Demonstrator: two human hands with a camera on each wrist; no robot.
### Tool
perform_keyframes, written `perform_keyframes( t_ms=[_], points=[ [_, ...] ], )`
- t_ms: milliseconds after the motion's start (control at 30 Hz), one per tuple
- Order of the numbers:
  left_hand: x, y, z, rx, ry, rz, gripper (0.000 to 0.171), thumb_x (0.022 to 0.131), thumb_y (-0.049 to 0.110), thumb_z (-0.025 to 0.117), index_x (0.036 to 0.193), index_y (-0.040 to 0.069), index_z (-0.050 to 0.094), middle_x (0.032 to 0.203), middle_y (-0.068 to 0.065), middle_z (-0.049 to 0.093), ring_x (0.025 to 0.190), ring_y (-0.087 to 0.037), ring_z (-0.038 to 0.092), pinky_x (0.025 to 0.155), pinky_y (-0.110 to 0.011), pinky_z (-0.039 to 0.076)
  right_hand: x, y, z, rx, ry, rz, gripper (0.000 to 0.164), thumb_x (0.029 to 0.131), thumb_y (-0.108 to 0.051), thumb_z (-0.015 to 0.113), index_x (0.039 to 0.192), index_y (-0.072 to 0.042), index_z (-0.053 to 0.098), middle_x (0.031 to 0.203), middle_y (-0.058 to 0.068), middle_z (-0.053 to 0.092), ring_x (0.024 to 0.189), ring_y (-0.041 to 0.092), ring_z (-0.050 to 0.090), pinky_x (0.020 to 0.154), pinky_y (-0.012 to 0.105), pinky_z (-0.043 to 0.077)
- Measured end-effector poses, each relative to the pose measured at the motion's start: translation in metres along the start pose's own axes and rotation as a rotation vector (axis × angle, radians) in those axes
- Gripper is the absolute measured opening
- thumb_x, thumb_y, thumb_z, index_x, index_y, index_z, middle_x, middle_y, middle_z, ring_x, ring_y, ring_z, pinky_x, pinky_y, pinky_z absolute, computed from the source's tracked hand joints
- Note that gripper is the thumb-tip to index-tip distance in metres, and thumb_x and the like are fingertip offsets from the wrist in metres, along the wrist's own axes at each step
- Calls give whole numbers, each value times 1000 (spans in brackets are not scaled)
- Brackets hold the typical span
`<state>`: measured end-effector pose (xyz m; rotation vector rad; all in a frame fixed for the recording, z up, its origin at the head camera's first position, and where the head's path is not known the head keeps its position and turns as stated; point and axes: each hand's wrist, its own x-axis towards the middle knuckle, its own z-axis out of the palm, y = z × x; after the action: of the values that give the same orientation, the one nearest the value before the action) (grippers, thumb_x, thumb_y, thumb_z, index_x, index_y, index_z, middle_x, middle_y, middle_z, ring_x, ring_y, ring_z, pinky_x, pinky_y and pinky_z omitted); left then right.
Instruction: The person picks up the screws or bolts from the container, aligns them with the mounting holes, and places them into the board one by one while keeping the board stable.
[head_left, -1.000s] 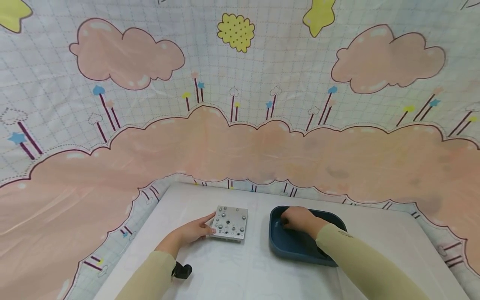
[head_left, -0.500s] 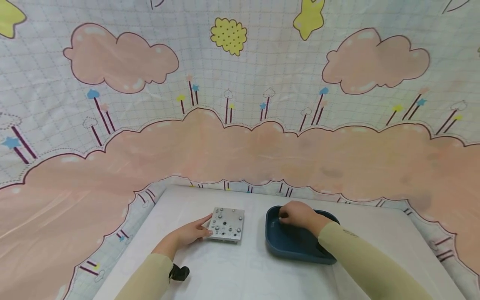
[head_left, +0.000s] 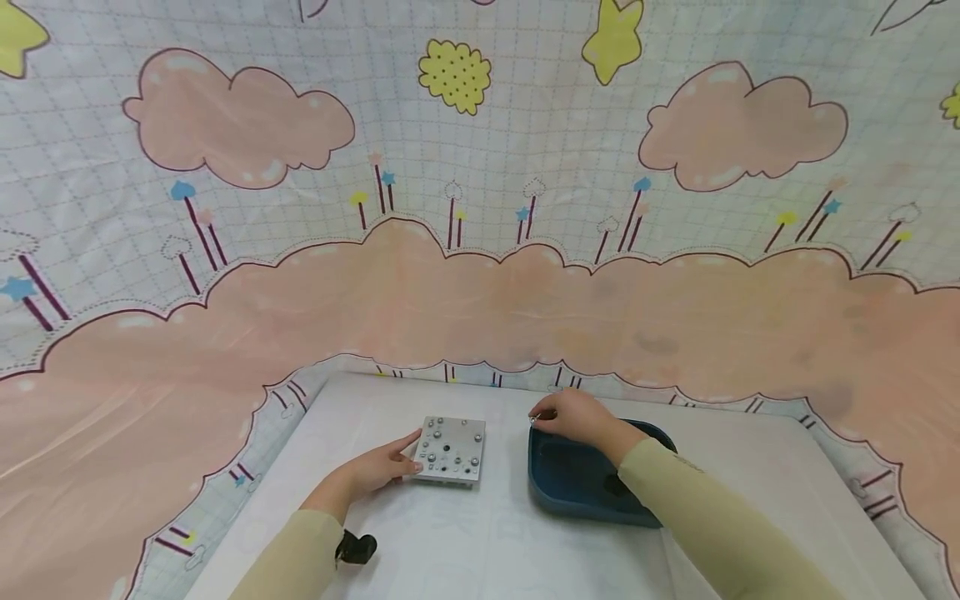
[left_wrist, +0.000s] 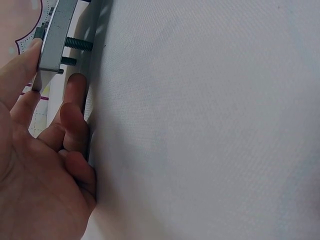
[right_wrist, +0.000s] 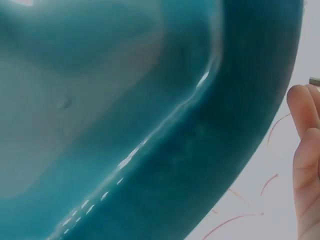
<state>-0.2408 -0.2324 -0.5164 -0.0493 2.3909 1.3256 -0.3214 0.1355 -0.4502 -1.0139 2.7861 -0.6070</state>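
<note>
A square silver metal plate [head_left: 459, 435] with several bolts set in its top lies left of centre on the table. My left hand [head_left: 375, 468] grips its left edge, thumb at the near corner and a finger along the side. In the left wrist view, threaded bolt ends [left_wrist: 79, 44] stick out below the plate, and the other fingers curl loosely beneath. Above the far left rim of a dark blue plastic bin [head_left: 555, 502], my right hand [head_left: 579, 415] pinches a small shiny screw [head_left: 533, 420]. Only the screw's metal end [right_wrist: 314, 81] shows in the right wrist view.
The white table [head_left: 420, 558] runs back to a cloud-printed cloth [head_left: 480, 308] hanging behind it. A dark object [head_left: 617, 485] lies in the bin near the right forearm. A black wrist camera [head_left: 358, 547] is strapped at the left sleeve.
My right hand has risen out of the bin and moved left to its far left rim, carrying the screw. My left hand stays on the plate; the head view has shifted slightly.
</note>
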Motion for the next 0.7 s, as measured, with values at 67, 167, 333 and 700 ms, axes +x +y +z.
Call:
perform_keyframes(
  t_ms=[67, 167, 333, 700],
  points=[
    [-1, 0, 0, -4, -2, -1, 78, 90, 35, 72, 157, 28, 32, 96, -7, 58, 86, -22, 51, 85, -44, 35, 5, -8, 3, 30, -11, 10, 20, 94, -24, 69, 111, -17, 76, 98, -7, 72, 75, 2, 63, 73, 29, 53],
    [-1, -1, 0, -8, -1, 1, 78, 90, 35, 72, 156, 28, 32, 96, -7, 58, 85, -21, 51, 85, -44, 36, 14, -22, 6, 64, -30, 34, 21, 95, -25, 68, 114, -20, 75, 100, -6, 73, 67, 3, 62, 67, 27, 52],
    [2, -3, 0, -9, 1, -2, 78, 90, 36, 73, 156, 29, 33, 95, -6, 58, 85, -21, 51, 85, -44, 36, 29, -49, 13, 119, -66, 39, 23, 96, -25, 66, 117, -17, 74, 101, -4, 72, 69, 16, 68, 65, 29, 50],
    [2, 0, -1, -3, -18, -8, 79, 90, 38, 71, 157, 28, 30, 91, -7, 57, 84, -21, 51, 86, -44, 35, 62, -86, 47, 171, -106, 32, 21, 95, -21, 68, 114, -14, 74, 93, -8, 69, 70, 17, 68, 67, 26, 47]
  ],
)
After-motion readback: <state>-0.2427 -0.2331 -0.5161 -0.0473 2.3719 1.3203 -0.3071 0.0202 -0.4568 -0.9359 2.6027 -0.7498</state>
